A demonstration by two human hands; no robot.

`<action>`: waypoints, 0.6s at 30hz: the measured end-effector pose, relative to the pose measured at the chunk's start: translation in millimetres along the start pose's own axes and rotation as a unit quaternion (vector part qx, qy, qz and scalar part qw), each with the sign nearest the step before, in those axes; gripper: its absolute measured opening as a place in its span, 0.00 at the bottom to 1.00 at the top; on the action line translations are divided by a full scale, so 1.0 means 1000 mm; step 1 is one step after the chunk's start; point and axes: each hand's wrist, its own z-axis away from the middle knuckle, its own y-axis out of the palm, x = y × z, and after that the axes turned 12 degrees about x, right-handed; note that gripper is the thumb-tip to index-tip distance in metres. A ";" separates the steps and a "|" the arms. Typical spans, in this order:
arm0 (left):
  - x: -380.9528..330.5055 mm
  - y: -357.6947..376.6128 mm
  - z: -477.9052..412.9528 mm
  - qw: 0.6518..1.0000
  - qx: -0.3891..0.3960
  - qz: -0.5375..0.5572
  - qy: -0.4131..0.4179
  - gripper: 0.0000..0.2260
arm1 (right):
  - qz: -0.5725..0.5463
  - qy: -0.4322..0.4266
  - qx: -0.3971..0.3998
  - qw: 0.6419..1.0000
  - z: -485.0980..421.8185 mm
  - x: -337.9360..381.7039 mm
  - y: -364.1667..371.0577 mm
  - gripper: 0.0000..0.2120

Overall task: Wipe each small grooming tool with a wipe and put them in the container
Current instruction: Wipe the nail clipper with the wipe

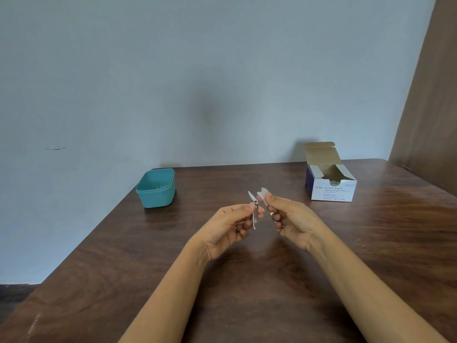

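Just below the frame's centre, the left hand [231, 225] pinches a nail clipper [254, 214] upright, its file swung out. Beside it, apart, the right hand [288, 219] pinches a crumpled wipe [263, 193]. That loose file could nick a fingertip or snag the wipe. Farther back, left of centre, sits the teal container [156, 188]; at right, an open alcohol swab box [330, 180] on the table [247, 280].
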 end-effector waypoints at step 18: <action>-0.001 -0.001 0.002 0.997 0.053 -0.033 -0.037 0.08 | 0.088 0.065 0.034 0.993 0.006 0.005 0.001 0.12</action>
